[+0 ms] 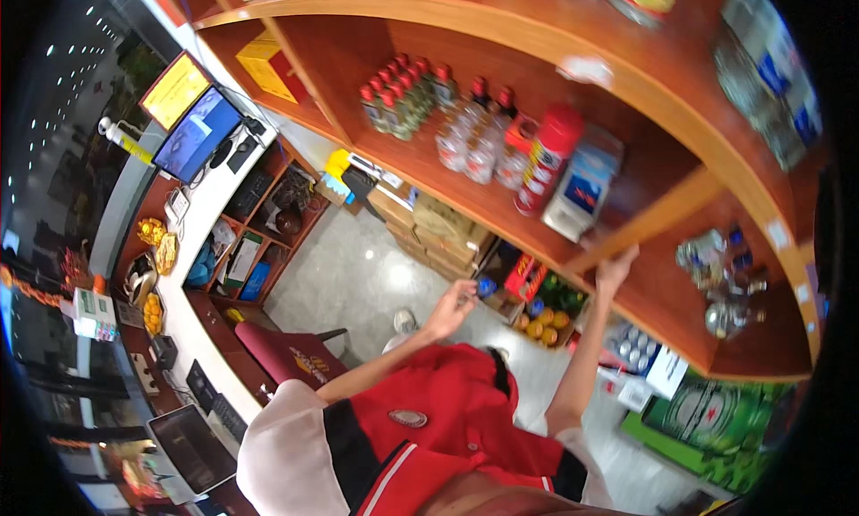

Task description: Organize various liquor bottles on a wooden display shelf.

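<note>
My right hand (616, 272) is up at the wooden shelf divider (647, 220), its fingers against the divider's front end. Just left of that divider stands a box with a blue-and-white front (581, 187), beside a red aerosol can (549, 160). Over the floor, in front of the shelf, hovers my left hand (453, 309), fingers loosely curled and no object visible in it. A blue round cap (486, 288) shows just past its fingertips; I see no clear contact. Several clear glass bottles (468, 140) and small red-capped bottles (401, 96) line the same shelf.
Below the shelf are cardboard boxes (436, 227), a crate of orange-topped cans (545, 326) and a green beer carton (718, 415). Other bottles (725, 288) sit right of the divider. A maroon chair (288, 355) stands by the white counter (215, 187) with its monitor (196, 135).
</note>
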`<state>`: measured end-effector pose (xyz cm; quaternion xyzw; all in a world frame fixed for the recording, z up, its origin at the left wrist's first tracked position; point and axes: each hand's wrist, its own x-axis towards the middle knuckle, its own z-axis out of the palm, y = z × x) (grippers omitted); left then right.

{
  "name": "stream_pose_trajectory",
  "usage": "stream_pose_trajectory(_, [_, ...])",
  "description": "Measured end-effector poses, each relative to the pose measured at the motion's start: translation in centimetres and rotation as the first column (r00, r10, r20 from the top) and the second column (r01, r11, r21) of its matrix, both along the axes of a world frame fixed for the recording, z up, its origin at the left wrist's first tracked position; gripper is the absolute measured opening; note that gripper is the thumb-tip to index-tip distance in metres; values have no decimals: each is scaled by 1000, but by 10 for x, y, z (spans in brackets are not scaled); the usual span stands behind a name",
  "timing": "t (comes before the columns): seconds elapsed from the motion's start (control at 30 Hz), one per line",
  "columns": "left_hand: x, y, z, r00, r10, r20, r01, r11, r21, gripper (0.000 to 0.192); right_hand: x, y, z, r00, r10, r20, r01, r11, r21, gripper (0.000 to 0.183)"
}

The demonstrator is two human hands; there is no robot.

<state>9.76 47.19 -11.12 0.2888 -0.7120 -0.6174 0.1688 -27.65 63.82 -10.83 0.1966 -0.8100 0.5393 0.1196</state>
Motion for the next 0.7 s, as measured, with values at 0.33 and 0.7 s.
stream_pose_trajectory(0.33, [179,-221,-65,907,421,18,-420,902,97,32,215,-52,4,840,-473,-266,494,870,12,11])
stream_pose_trajectory(0.7, [261,-556,201,548,641,-537,-785,616,-66,17,395,-342,-47,662,576,480,-647,762,-21,31])
